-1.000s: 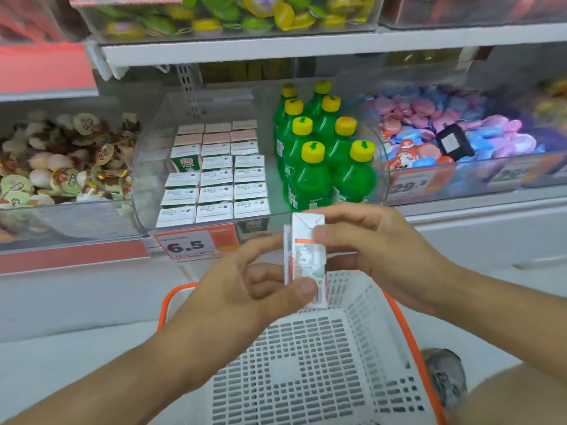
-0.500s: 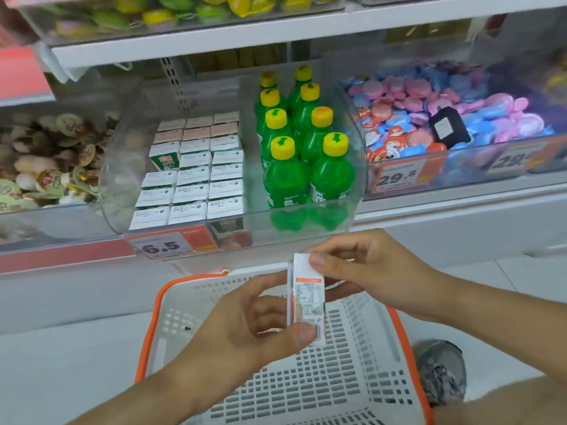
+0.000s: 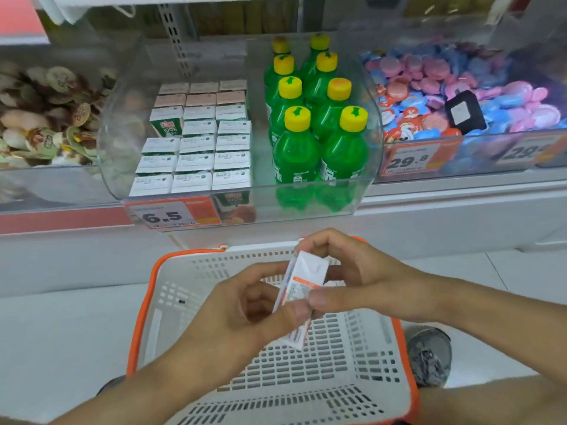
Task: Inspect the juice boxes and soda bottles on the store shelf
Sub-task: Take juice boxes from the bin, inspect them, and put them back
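A small white juice box (image 3: 302, 282) with an orange label is tilted over the basket, and both hands hold it. My left hand (image 3: 245, 311) pinches its lower part with thumb and fingers. My right hand (image 3: 352, 274) grips its top and right side. On the shelf, a clear bin (image 3: 362, 191) holds several rows of juice boxes (image 3: 196, 142) at the left and several green soda bottles (image 3: 319, 118) with yellow caps at the right.
A white shopping basket (image 3: 276, 363) with an orange rim sits below my hands. Price tags read 6.5 (image 3: 165, 214) and 29.8 (image 3: 408, 161). Bins of round snack cups (image 3: 46, 118) and pink and blue candies (image 3: 460, 93) flank the drinks. A shoe (image 3: 429, 354) stands right of the basket.
The juice box has gone from upright to tilted, its top now leaning right. Both hands have dropped lower in view over the basket, and the camera has tipped downward.
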